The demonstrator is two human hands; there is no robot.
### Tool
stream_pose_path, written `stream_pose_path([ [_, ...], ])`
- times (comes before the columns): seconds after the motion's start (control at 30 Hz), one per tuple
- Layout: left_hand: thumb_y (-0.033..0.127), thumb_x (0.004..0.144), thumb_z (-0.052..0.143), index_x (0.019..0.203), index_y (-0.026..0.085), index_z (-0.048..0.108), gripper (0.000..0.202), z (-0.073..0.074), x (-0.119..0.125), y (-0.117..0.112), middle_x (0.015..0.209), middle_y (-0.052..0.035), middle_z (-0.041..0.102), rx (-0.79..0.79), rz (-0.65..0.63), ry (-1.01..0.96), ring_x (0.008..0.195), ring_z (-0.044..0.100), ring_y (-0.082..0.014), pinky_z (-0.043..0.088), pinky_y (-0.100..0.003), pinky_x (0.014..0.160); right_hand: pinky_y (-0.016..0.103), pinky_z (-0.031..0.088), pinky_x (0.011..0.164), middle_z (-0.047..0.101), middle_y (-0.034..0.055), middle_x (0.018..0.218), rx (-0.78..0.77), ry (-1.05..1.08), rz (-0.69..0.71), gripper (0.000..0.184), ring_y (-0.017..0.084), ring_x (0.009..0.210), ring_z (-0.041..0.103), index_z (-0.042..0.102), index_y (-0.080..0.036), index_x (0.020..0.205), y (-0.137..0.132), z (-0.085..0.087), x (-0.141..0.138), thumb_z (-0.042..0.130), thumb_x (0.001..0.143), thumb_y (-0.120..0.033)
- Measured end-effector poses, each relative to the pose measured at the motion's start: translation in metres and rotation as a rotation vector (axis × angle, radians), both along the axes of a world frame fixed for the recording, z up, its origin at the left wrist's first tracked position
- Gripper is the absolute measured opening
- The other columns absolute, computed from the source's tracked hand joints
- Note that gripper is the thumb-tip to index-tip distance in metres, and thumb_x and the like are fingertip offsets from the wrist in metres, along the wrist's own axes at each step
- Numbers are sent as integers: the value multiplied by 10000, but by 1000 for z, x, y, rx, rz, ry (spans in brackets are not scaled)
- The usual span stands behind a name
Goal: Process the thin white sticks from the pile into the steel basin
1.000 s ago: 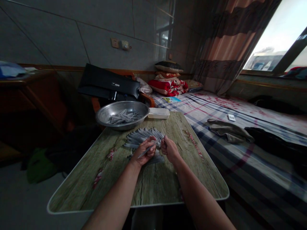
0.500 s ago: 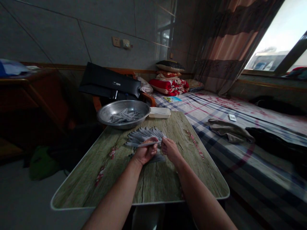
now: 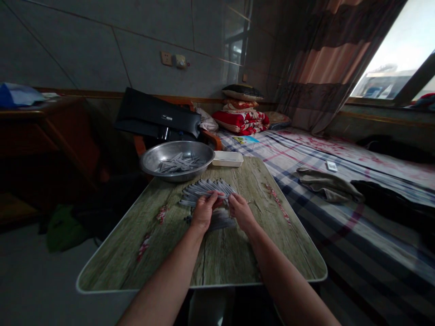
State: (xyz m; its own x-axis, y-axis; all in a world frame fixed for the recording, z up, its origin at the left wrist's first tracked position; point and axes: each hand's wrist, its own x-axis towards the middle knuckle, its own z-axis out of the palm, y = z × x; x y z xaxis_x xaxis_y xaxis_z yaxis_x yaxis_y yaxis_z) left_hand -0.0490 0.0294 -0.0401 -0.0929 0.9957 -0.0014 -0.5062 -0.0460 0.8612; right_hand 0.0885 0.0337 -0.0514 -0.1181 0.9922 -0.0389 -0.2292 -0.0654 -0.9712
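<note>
A fan-shaped pile of slim grey tubes (image 3: 206,190) lies on the wood-patterned table (image 3: 231,258), with a smaller bunch of them (image 3: 220,220) nearer me. My left hand (image 3: 205,212) rests on the pile's near side, its fingers curled over the tubes. Close beside it, my right hand (image 3: 241,212) touches the pile's right end. Whatever lies inside either hand is hidden by the fingers.
A steel basin (image 3: 149,159) holding several tubes and a white tray (image 3: 227,159) stand at the table's far edge. A black monitor (image 3: 156,117) leans behind them. To the right lies a bed with a checked sheet (image 3: 302,226) and a folded cloth (image 3: 326,184).
The single tube lying across my left hand earlier no longer shows. My hands have drawn closer over the pile, and the view has tilted slightly.
</note>
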Motion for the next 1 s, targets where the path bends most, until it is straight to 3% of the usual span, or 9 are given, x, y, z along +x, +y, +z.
stream_pose_path([
  [0.17, 529, 588, 888, 789, 167, 702, 454, -3, -2, 2, 854, -64, 776, -15, 60, 13, 695, 704, -173, 547, -284, 670, 203, 142, 392, 418, -104, 583, 17, 81, 6, 436, 65, 416, 270, 482, -248, 894, -2, 3, 1, 754, 720, -542],
  [0.33, 527, 601, 882, 798, 168, 699, 449, -3, -2, 2, 846, -62, 776, 2, 53, 25, 676, 700, -170, 548, -283, 662, 223, 160, 391, 403, -70, 531, -32, -57, -13, 502, 71, 416, 279, 475, -220, 708, 1, -3, 3, 601, 796, -698],
  [0.43, 521, 621, 871, 790, 174, 694, 425, -2, -2, 2, 847, -64, 776, 8, 54, 38, 683, 703, -175, 549, -285, 659, 214, 163, 396, 363, -91, 520, -26, -63, 13, 426, 64, 421, 260, 456, -223, 715, 0, -3, 1, 662, 767, -593],
  [0.5, 523, 636, 860, 794, 181, 690, 414, -3, -3, 3, 852, -68, 776, 5, 58, 42, 692, 708, -183, 549, -290, 658, 198, 149, 399, 400, -107, 564, -16, 14, 36, 348, 62, 428, 263, 485, -233, 844, -2, 0, 0, 712, 716, -463],
  [0.57, 529, 641, 853, 793, 182, 686, 413, -3, -3, 4, 852, -68, 774, 0, 61, 44, 692, 709, -183, 549, -291, 658, 186, 126, 400, 449, -111, 613, -21, 79, 34, 389, 63, 432, 277, 490, -253, 965, -3, 1, 0, 717, 686, -399],
  [0.67, 531, 633, 859, 791, 178, 685, 425, -3, -3, 3, 853, -60, 771, 4, 51, 48, 686, 701, -174, 552, -295, 670, 199, 116, 395, 478, -83, 620, -62, 71, 19, 365, 67, 425, 285, 510, -239, 896, -1, 0, 1, 673, 742, -527],
  [0.8, 526, 614, 873, 784, 173, 685, 435, -1, -2, 1, 842, -52, 769, 12, 30, 44, 679, 691, -169, 552, -297, 680, 229, 155, 402, 363, -77, 500, -25, -37, 29, 501, 68, 408, 255, 440, -227, 663, 1, -4, 3, 619, 777, -681],
  [0.93, 533, 606, 874, 777, 176, 688, 437, 0, -3, 1, 844, -59, 771, 2, 35, 41, 693, 692, -176, 543, -291, 662, 204, 127, 399, 366, -111, 532, -18, 76, 59, 374, 68, 417, 242, 472, -243, 816, -2, 0, 3, 733, 710, -488],
  [1.0, 536, 599, 875, 774, 180, 692, 438, 1, -3, 1, 845, -58, 770, 0, 40, 42, 688, 688, -174, 540, -291, 654, 191, 110, 395, 427, -111, 579, -32, 127, 46, 393, 70, 420, 261, 477, -259, 911, -3, 3, 4, 736, 696, -463],
])
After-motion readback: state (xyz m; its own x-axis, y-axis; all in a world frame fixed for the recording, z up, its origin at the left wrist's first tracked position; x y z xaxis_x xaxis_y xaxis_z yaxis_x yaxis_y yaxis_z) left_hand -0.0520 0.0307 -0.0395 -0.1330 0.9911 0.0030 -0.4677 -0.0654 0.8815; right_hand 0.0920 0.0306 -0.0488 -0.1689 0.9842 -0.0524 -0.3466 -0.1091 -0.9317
